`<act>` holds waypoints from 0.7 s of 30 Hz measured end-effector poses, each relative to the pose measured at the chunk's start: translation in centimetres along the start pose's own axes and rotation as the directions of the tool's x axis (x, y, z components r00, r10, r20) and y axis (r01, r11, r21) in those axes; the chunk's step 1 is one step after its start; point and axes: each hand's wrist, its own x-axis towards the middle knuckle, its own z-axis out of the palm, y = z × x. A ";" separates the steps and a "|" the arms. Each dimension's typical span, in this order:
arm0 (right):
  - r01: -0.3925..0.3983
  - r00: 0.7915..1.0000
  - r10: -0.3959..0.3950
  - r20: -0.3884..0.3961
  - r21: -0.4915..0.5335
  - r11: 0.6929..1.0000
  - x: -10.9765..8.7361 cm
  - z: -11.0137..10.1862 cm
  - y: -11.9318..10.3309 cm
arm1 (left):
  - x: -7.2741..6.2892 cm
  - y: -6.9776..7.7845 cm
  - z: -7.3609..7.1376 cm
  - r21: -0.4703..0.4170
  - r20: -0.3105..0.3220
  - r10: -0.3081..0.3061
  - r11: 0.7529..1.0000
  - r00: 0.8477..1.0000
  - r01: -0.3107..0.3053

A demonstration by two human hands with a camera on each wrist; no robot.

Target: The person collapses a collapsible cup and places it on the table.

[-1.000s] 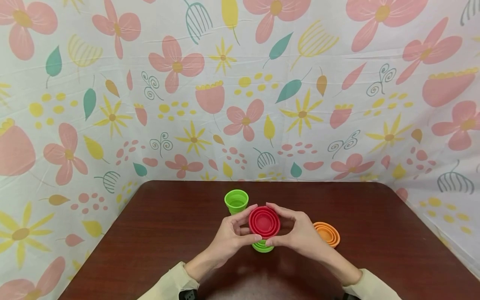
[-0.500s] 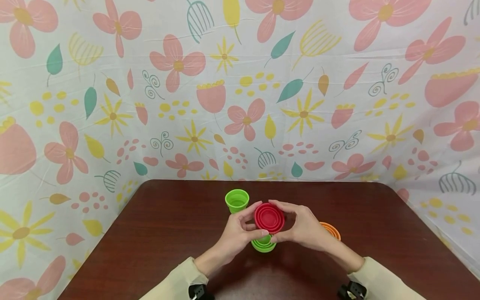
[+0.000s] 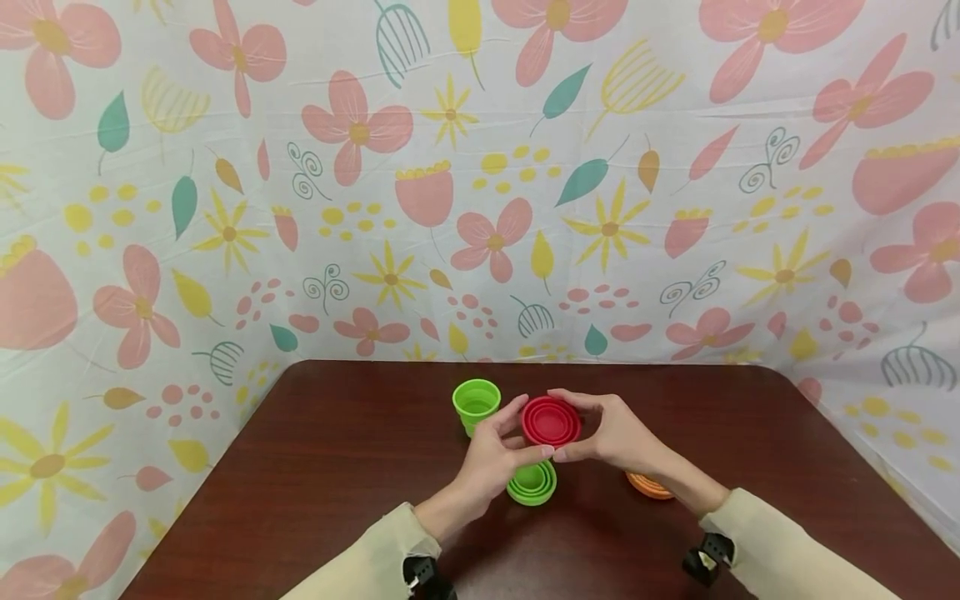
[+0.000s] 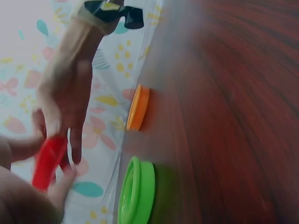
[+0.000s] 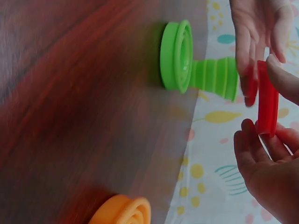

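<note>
A red collapsible cup, folded flat into rings, is held above the table with its opening facing the head camera. My left hand pinches its left side between thumb and fingers. On the opposite side, my right hand grips the rim, thumb below and fingers above. In the right wrist view the flattened cup appears edge-on between both hands. Below it on the table lies a flattened green cup. Behind my left fingers stands an extended green cup, partly covered.
A flattened orange cup lies to the right, partly hidden by my right forearm. The dark wooden table reaches back to a flower-patterned cloth hanging behind it and along the sides.
Both hands have moved the red cup slightly right and farther from the body. It remains flat. More of the green cup below it shows, and the right forearm now covers more of the orange one.
</note>
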 end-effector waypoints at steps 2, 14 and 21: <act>-0.012 1.000 0.012 0.003 0.005 1.000 0.2 -0.5 0.5 | 0.2 -0.1 0.6 0.084 -0.040 -0.003 0.996 0.999 0.007; -0.133 0.991 0.133 0.012 0.011 0.991 1.7 -2.2 3.5 | 2.4 -0.7 2.6 0.421 -0.127 -0.054 0.901 0.990 0.103; -0.206 0.979 0.206 0.000 -0.013 0.979 2.5 -2.4 4.8 | 4.5 -1.1 2.7 0.484 -0.106 -0.085 0.866 0.991 0.127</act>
